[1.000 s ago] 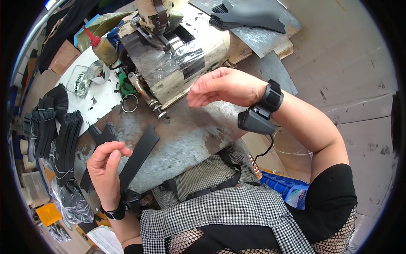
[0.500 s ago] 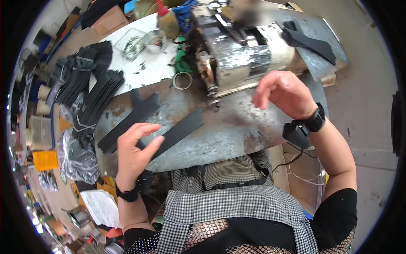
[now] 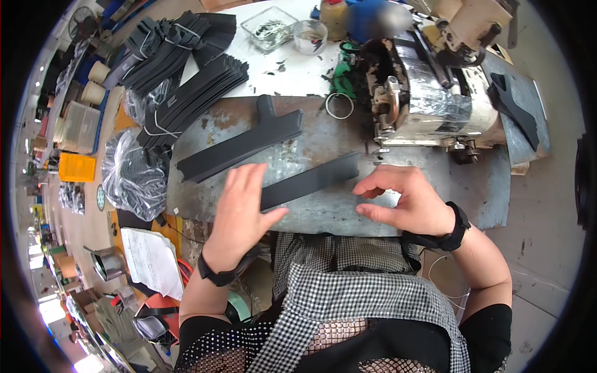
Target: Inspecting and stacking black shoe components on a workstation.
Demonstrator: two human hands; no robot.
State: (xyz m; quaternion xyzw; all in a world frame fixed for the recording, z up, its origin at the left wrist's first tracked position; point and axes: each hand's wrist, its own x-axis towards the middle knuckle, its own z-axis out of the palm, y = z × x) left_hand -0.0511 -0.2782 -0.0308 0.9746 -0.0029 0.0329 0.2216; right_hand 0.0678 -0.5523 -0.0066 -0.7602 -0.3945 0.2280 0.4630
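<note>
A flat dark grey fabric strip lies aslant on the worn metal worktop. My left hand is over its left end, fingers stretched out, with nothing seen in it. Close to the strip's right end is my right hand, its thumb and fingers curved and apart around nothing. Behind the strip lie dark fabric pieces with a short arm sticking up. An industrial sewing machine stands beyond my right hand. My left hand hides the near end of the strip.
Tied bundles of dark strips are piled at the back left. A clear tray, a round clear tub and a ring sit behind. More dark pieces rest right of the machine. A plastic-wrapped bundle is left.
My right hand has come down and inward from beside the machine to the strip's right end. My left hand's fingers have straightened over the left end. The whole view has shifted.
</note>
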